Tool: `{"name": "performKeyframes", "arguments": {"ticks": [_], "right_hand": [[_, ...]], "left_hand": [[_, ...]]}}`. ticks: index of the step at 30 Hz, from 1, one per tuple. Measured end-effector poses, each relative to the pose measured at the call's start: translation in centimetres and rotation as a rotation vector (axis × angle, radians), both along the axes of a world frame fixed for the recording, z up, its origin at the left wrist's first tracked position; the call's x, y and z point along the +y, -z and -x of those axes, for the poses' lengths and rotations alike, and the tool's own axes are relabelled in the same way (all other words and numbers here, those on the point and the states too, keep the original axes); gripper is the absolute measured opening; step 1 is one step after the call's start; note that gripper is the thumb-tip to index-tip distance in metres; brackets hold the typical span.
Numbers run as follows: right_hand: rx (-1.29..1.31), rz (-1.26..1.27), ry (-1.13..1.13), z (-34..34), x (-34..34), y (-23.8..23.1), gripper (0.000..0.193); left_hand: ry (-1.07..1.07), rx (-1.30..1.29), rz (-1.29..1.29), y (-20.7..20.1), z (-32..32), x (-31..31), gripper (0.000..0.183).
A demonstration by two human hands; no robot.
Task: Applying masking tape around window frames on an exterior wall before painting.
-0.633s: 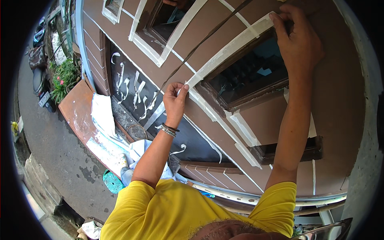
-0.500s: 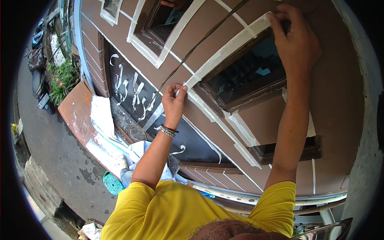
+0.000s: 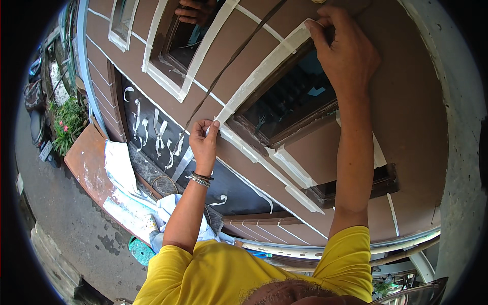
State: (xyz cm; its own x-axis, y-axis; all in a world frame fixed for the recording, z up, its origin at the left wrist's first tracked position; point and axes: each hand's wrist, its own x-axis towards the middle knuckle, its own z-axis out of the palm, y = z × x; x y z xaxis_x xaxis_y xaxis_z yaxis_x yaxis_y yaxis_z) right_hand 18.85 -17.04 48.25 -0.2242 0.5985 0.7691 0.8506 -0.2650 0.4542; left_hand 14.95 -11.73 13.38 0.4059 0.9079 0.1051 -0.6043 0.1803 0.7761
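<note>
A long strip of whitish masking tape (image 3: 264,71) runs along the upper edge of a dark window frame (image 3: 249,122) on a brown wall (image 3: 414,101). My left hand (image 3: 204,145), wearing bracelets, pinches the strip's lower end between thumb and finger. At the far upper end, my right hand (image 3: 351,56) has its thumb on the tape, with the fingers curled behind and partly hidden. Between the hands the tape lies close to the wall; I cannot tell whether it is stuck along its whole length. More tape (image 3: 300,170) borders the window's lower side.
Tape scraps hang on a dark panel (image 3: 152,119) to the left. A dark cable (image 3: 231,58) crosses the wall. Below are a brown board (image 3: 89,157), white sheeting (image 3: 119,162) and a turquoise stool (image 3: 141,250). Fingers (image 3: 195,11) show at another window; whether reflected is unclear.
The whole view has shifted, so wall and hands sit farther left in the picture. Both hands keep their hold at the two ends of the same masking tape.
</note>
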Motion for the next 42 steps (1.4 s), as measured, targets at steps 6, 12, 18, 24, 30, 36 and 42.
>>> {"name": "performKeyframes", "arguments": {"ticks": [6, 12, 18, 24, 30, 36, 42], "right_hand": [[-0.039, -0.007, 0.019, -1.2, 0.0, 0.1, 0.026], [-0.057, 0.016, 0.124, 0.4, -0.1, 0.3, 0.029], [-0.085, 0.004, 0.152, 0.1, -0.2, 0.1, 0.031], [-0.141, -0.127, -0.041, -1.4, -0.3, 0.6, 0.027], [-0.251, 0.048, -0.096, -2.7, -3.5, 3.0, 0.046], [-0.396, 0.215, 0.308, -1.8, -4.4, 4.1, 0.064], [-0.421, 0.177, 0.382, -1.8, -4.2, 4.5, 0.065]], "left_hand": [[-0.014, -0.007, 0.001, 0.0, -0.1, 0.0, 0.016], [-0.018, -0.005, 0.008, 0.4, -0.2, 0.1, 0.016], [-0.012, -0.009, 0.010, 0.2, -0.4, 0.2, 0.016], [-0.014, -0.005, 0.002, 0.1, -0.4, 0.2, 0.016], [0.000, 0.004, 0.001, 0.4, -0.4, 0.2, 0.017], [-0.002, -0.006, -0.003, 0.2, -0.2, 0.2, 0.017], [-0.010, -0.004, 0.001, 0.2, -0.4, 0.2, 0.017]]}}
